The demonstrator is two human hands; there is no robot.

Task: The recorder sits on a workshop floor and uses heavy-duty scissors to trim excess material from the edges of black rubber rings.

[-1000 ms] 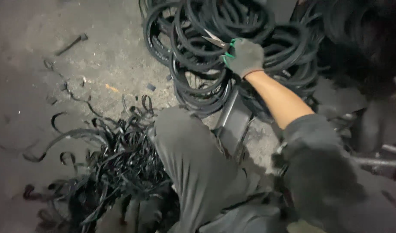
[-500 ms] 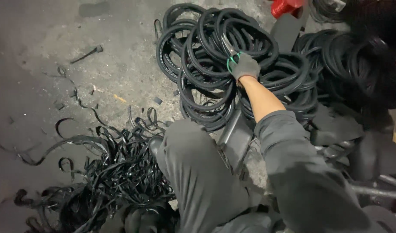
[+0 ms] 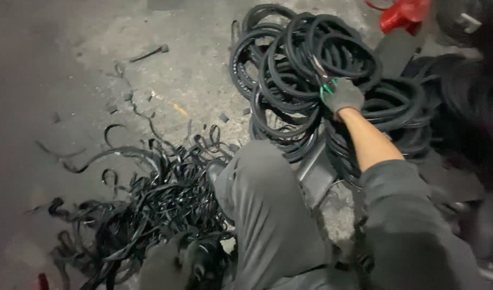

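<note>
- At the far left lies a heap of black rubber strips point(image 3: 150, 215), loose and tangled on the concrete floor point(image 3: 96, 70), with small offcuts scattered beyond it.
- The left hand point(image 3: 163, 266), gloved, sits low at the bottom edge against that heap; it is blurred, so whether its fingers are closed on a strip cannot be told.
- The person's bent knee point(image 3: 262, 198) fills the middle, between the strips and the coils.
- The pile of black rubber rings point(image 3: 305, 91) lies ahead and to the right, loops overlapping and interlocked.
- The right hand point(image 3: 343, 96), in a grey glove with a green cuff, is reached out with the arm nearly straight and the sleeve pushed up, fingers curled tight around a ring near the top of the pile.
- Judged from the tangle, a single loop would be best lifted clear of its neighbours rather than dragged.
- A red object point(image 3: 402, 13) shows at the top right edge.
</note>
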